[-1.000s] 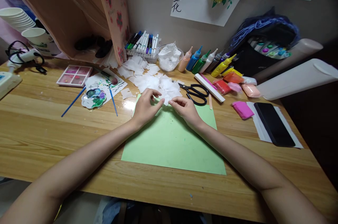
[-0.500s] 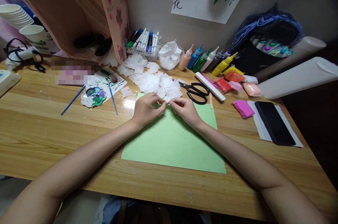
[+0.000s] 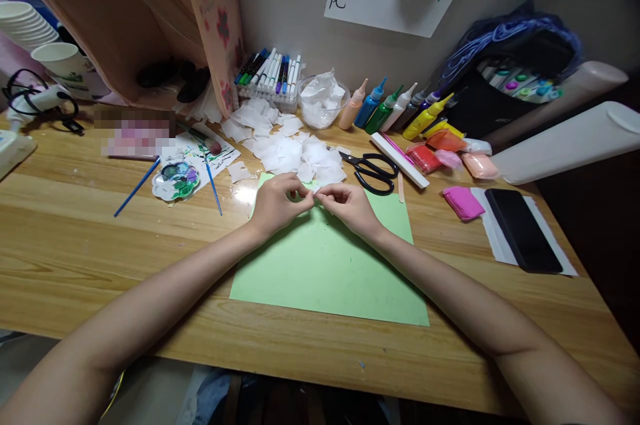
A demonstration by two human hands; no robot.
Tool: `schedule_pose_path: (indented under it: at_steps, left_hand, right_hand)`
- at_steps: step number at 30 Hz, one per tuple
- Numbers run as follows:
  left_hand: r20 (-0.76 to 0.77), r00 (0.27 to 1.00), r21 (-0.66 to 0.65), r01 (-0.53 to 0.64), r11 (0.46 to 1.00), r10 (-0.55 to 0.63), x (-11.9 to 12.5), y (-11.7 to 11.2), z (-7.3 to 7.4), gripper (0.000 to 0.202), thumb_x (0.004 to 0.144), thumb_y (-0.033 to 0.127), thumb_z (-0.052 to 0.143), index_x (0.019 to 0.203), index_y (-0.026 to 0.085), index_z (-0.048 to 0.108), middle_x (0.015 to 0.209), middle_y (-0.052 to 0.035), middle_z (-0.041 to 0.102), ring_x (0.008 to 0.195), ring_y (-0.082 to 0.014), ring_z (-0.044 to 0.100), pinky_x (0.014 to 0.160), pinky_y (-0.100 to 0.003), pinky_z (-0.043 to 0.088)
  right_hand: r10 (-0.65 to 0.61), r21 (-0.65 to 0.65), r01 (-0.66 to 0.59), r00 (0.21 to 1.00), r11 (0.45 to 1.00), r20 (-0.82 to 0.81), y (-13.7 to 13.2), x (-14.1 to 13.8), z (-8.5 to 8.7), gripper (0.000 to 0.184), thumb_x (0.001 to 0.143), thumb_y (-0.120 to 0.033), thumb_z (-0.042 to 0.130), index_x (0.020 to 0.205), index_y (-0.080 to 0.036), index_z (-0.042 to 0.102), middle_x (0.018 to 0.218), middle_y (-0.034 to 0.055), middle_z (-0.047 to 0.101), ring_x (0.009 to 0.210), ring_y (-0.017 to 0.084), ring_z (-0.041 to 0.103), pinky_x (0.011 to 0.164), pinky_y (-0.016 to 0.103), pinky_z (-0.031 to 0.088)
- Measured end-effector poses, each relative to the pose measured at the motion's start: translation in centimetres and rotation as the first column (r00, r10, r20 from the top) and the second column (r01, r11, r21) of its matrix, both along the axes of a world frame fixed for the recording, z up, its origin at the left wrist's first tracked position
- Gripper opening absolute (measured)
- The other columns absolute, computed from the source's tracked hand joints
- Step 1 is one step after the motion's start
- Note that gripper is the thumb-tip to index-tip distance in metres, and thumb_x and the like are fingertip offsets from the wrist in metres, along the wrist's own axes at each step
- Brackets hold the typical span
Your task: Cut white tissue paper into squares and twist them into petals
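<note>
My left hand (image 3: 281,203) and my right hand (image 3: 349,209) meet fingertip to fingertip above the far part of a green sheet of paper (image 3: 330,271). Both are closed in a pinch on a small bit of white tissue paper (image 3: 316,190), mostly hidden by the fingers. Just beyond them lies a loose pile of torn white tissue pieces (image 3: 295,155). Black-handled scissors (image 3: 375,175) rest to the right of my right hand, partly over the sheet's far edge.
A clear bowl of tissue (image 3: 323,105), markers (image 3: 273,78) and paint bottles (image 3: 380,108) line the back. To the left lie a paint palette (image 3: 175,179) and brushes (image 3: 213,188). On the right are clay packets (image 3: 463,203) and a black phone (image 3: 523,231).
The view has shifted slightly. My fingers stay pinched together and have changed their hold a little; nothing else on the table has moved.
</note>
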State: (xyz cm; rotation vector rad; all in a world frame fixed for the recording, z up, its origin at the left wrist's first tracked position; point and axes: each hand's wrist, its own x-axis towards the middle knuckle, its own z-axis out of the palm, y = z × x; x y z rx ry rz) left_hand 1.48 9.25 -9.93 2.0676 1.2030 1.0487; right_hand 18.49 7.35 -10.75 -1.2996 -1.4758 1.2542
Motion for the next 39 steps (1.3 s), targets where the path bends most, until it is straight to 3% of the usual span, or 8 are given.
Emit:
schedule_pose_path:
  at_steps: [7,12,15,29,35,39]
  left_hand:
    - [0.114,0.992,-0.103,0.064,0.993,-0.053,-0.05,0.35,-0.02,0.015,0.074,0.022,0.063,0.061,0.015,0.064,0.061,0.0006,0.056,0.054,-0.0084,0.047,0.052,-0.022,0.037]
    - [0.14,0.988,-0.12,0.078,0.99,-0.061,-0.11,0.46,-0.01,0.016,0.075,0.023,0.062,0.062,0.014,0.065,0.06,0.0005,0.057,0.054,-0.0081,0.047,0.052,-0.022,0.036]
    - [0.144,0.988,-0.12,0.082,0.989,-0.064,-0.12,0.48,-0.04,0.016,0.075,0.023,0.063,0.061,0.014,0.064,0.061,0.0002,0.057,0.054,-0.0081,0.047,0.052,-0.022,0.036]
    - [0.138,0.987,-0.119,0.095,0.988,-0.079,-0.12,0.47,-0.08,0.019,0.077,0.028,0.062,0.063,0.015,0.065,0.062,-0.0004,0.058,0.055,-0.009,0.047,0.052,-0.022,0.037]
    - [0.076,0.992,-0.094,0.106,0.99,-0.099,0.04,0.06,0.24,0.015,0.077,0.029,0.063,0.076,0.016,0.07,0.066,-0.0014,0.061,0.056,-0.0092,0.048,0.053,-0.022,0.038]
    - [0.04,0.996,-0.071,0.082,0.994,-0.079,0.01,-0.1,0.22,0.013,0.077,0.025,0.061,0.072,0.016,0.068,0.065,-0.0013,0.063,0.054,-0.009,0.048,0.053,-0.023,0.038]
  right_hand:
    - [-0.035,0.001,0.035,0.999,0.999,0.01,-0.04,-0.12,0.25,0.027,0.073,-0.04,0.066,0.076,-0.014,0.067,0.058,-0.0006,0.052,0.052,0.009,0.038,0.047,0.024,0.026]
    - [-0.029,-0.014,0.029,0.999,0.999,-0.023,-0.05,-0.11,0.2,0.026,0.073,-0.039,0.066,0.077,-0.013,0.066,0.054,-0.0039,0.043,0.049,0.008,0.033,0.046,0.023,0.023]
    - [-0.027,-0.015,0.027,0.999,1.0,-0.022,0.01,-0.08,0.15,0.027,0.072,-0.04,0.066,0.078,-0.013,0.066,0.054,-0.0036,0.045,0.049,0.008,0.033,0.045,0.023,0.024]
    - [-0.042,-0.011,0.043,0.999,0.999,0.016,0.01,-0.14,0.47,0.027,0.071,-0.042,0.066,0.074,-0.015,0.064,0.056,-0.0027,0.047,0.05,0.008,0.033,0.045,0.024,0.025]
    - [-0.015,0.021,0.016,1.0,1.0,-0.018,0.08,0.0,0.47,0.023,0.074,-0.038,0.064,0.075,-0.015,0.064,0.053,-0.0043,0.043,0.049,0.008,0.034,0.047,0.024,0.025]
    - [-0.015,0.032,0.015,1.0,0.999,0.0,-0.03,-0.09,0.68,0.022,0.074,-0.037,0.064,0.071,-0.015,0.062,0.056,-0.0029,0.046,0.051,0.009,0.036,0.047,0.024,0.026]
